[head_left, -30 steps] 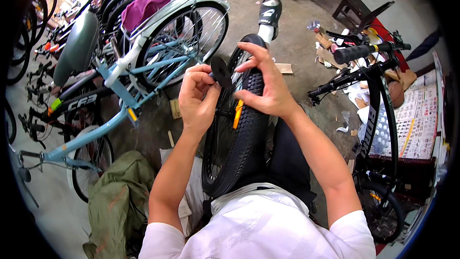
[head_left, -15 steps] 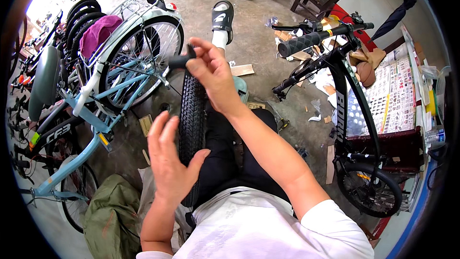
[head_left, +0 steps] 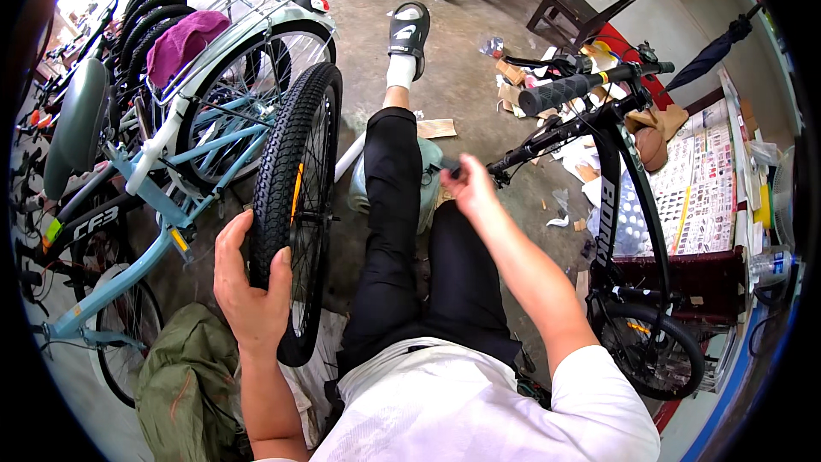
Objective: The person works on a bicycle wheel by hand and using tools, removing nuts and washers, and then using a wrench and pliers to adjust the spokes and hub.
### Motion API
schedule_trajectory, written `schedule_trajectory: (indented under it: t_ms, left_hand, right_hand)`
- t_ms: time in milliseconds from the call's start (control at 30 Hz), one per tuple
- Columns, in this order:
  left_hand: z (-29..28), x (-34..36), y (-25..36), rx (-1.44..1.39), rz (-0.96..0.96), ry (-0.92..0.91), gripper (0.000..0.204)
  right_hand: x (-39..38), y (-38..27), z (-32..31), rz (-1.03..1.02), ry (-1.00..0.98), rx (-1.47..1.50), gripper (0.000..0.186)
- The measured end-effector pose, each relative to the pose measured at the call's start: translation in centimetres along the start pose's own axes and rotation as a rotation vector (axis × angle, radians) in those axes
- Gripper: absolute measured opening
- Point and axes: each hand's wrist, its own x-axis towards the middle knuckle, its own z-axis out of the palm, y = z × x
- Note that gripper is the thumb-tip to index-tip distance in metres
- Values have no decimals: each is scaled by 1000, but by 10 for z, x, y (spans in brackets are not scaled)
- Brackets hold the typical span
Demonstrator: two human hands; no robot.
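Note:
A bicycle wheel (head_left: 295,137) with a knobby black tyre stands upright to the left of my legs, its spokes turned to the right. My left hand (head_left: 254,291) straddles the near part of the tyre, fingers along its left side and thumb on the right. Over my right knee, my right hand (head_left: 473,191) is closed in a pinch on a small black cylindrical piece (head_left: 448,169), partly hidden by the fingers. Behind that hand lies a pale green rounded object (head_left: 359,184) on the floor, mostly covered by my leg.
A light blue bicycle (head_left: 175,214) stands close on the left, with a green cloth (head_left: 192,372) near it. On the right is a black bicycle frame with handlebar and front wheel (head_left: 652,351). Cardboard scraps (head_left: 436,128) and litter lie on the floor; a low dark chair (head_left: 581,13) stands farther back.
The wheel has swung left and turned, showing its spokes. My left hand has moved left and down onto the tyre. My right hand has carried the black piece right, away from the wheel.

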Motion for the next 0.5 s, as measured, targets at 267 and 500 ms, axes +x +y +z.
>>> schedule_trajectory:
  t_ms: [267,500]
  left_hand:
    - [7,-7,9,-54,13,18,50]
    - [25,-4,28,-82,106,-78,54]
  right_hand:
    - [22,-47,15,-138,26,-314,76]
    - [-151,-49,181,-1360,-621,-757,30]
